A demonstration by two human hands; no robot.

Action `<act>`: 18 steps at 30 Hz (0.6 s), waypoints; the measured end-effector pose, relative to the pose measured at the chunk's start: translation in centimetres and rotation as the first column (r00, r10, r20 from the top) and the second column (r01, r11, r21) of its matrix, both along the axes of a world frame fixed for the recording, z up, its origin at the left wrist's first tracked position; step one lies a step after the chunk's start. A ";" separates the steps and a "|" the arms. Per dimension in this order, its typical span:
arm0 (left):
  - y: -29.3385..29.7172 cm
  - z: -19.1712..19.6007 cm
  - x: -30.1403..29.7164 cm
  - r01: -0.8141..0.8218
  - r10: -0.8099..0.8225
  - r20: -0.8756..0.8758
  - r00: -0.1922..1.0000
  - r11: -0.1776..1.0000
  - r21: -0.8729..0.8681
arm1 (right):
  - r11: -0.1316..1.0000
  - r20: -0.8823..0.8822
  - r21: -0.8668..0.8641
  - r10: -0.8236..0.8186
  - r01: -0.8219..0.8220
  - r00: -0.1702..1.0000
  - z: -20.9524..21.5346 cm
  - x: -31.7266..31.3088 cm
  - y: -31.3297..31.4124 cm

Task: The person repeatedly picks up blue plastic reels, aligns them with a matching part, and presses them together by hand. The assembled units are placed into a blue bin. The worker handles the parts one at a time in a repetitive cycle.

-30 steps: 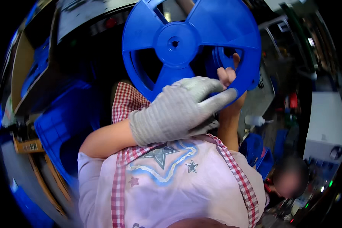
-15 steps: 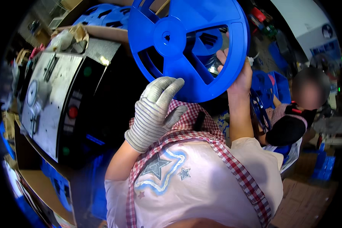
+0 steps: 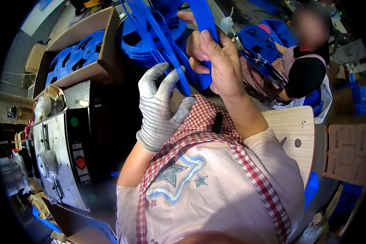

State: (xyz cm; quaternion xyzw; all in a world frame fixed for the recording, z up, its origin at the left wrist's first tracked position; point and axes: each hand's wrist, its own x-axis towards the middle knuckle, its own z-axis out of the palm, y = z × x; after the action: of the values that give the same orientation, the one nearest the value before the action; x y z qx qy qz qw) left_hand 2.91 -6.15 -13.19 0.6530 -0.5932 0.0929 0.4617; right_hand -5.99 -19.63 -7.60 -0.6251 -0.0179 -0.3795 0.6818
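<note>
A large blue plastic reel [image 3: 203, 18] is held up in front of my chest, turned nearly edge-on and cut off by the top of the view. My bare right hand [image 3: 217, 61] grips the rim of its right-hand flange, thumb on the near side and fingers curled around. The striped glove on my left hand [image 3: 160, 99] has its fingertips against the lower edge of the left-hand flange. That hand's fingers are extended, with the thumb standing apart below the rim. Behind the reel lies a stack of blue reels [image 3: 138, 55], partly hidden by it.
An open carton [image 3: 103, 53] of blue reels stands at the far left. Nearer is a metal-topped machine [image 3: 63, 138] with a red button. A person [image 3: 305, 77] works at the right beside a wooden board [image 3: 290, 130]. Stacked cartons [image 3: 347, 150] stand further right.
The reel has turned from facing me to nearly edge-on. My right hand has moved left and keeps its grip. The whole view has swung, bringing the far-left carton and wooden board into sight.
</note>
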 end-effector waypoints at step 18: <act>2.9 1.1 -6.4 -0.070 0.075 0.025 0.997 0.983 -0.171 | 0.621 0.416 0.325 0.583 -0.713 0.698 -0.9 -9.7 -12.0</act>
State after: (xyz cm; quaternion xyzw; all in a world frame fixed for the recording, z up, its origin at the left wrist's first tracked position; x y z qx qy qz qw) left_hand -3.52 -3.30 -12.13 0.6308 -0.5661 0.1699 0.5028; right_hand -15.65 -31.67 -8.51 -0.3355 -0.2461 -0.1789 0.8916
